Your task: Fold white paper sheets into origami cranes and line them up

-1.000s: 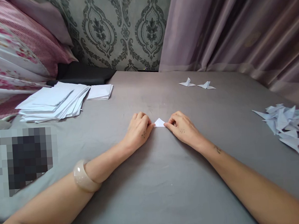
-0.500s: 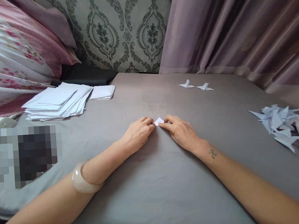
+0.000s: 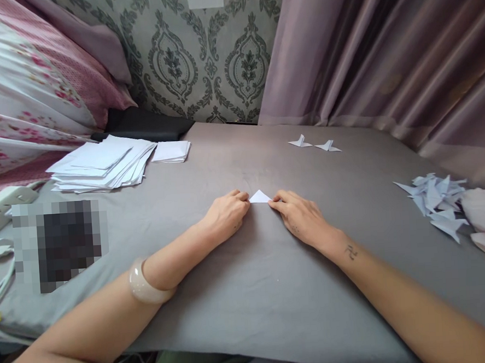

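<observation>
A small sheet of white paper folded into a triangle [image 3: 260, 197] lies in the middle of the grey cloth, its point facing away from me. My left hand [image 3: 228, 214] has its fingers closed on the left corner. With thumb and fingertips, my right hand [image 3: 297, 212] pinches the right corner. Both palms hang low over the cloth. Most of the paper shows between the two hands; its corners are hidden under my fingers.
Back left are a large stack of white paper [image 3: 102, 165] and a smaller stack [image 3: 170, 152]. Two folded paper birds [image 3: 327, 145] stand back right. A heap of folded paper pieces [image 3: 436, 194] lies at the right. A power strip [image 3: 9, 205] with cables sits far left on the grey cloth [image 3: 233, 291].
My right hand has slid right along the paper to its corner, baring more of the triangle. My left hand stays at the left corner. The view has tilted up a little.
</observation>
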Action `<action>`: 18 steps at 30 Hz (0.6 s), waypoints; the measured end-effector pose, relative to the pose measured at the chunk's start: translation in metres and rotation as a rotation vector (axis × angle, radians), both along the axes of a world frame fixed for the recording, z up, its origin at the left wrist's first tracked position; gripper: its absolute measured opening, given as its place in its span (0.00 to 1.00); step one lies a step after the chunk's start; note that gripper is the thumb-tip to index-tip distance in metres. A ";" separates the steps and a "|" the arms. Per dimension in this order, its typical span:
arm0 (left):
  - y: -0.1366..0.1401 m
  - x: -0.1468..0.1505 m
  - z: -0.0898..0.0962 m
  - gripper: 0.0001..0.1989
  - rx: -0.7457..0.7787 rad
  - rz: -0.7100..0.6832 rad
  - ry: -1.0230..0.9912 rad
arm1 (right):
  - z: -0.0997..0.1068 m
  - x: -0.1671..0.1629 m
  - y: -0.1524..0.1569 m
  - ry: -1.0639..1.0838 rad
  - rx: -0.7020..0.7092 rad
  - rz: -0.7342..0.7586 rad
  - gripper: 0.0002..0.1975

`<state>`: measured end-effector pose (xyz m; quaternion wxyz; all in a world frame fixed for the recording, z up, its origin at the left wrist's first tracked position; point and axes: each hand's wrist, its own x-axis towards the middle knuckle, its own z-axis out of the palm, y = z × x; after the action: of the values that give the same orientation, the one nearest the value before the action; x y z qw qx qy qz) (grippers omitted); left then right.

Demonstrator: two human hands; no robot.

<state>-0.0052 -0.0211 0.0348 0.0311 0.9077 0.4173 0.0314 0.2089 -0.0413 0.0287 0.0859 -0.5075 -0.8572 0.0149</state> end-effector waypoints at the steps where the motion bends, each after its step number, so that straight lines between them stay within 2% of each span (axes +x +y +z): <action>1: 0.000 0.000 0.000 0.16 0.008 0.000 -0.006 | 0.001 0.000 0.000 0.004 -0.008 -0.003 0.17; 8: -0.002 0.001 0.002 0.17 0.031 0.010 -0.008 | 0.004 0.001 0.004 0.120 -0.108 -0.062 0.17; 18: -0.003 0.002 -0.004 0.15 0.062 0.017 -0.051 | -0.004 0.000 0.000 0.205 -0.062 -0.106 0.18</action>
<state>-0.0037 -0.0243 0.0307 0.0135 0.9036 0.4228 0.0676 0.2084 -0.0415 0.0251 0.1582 -0.5503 -0.8150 0.0885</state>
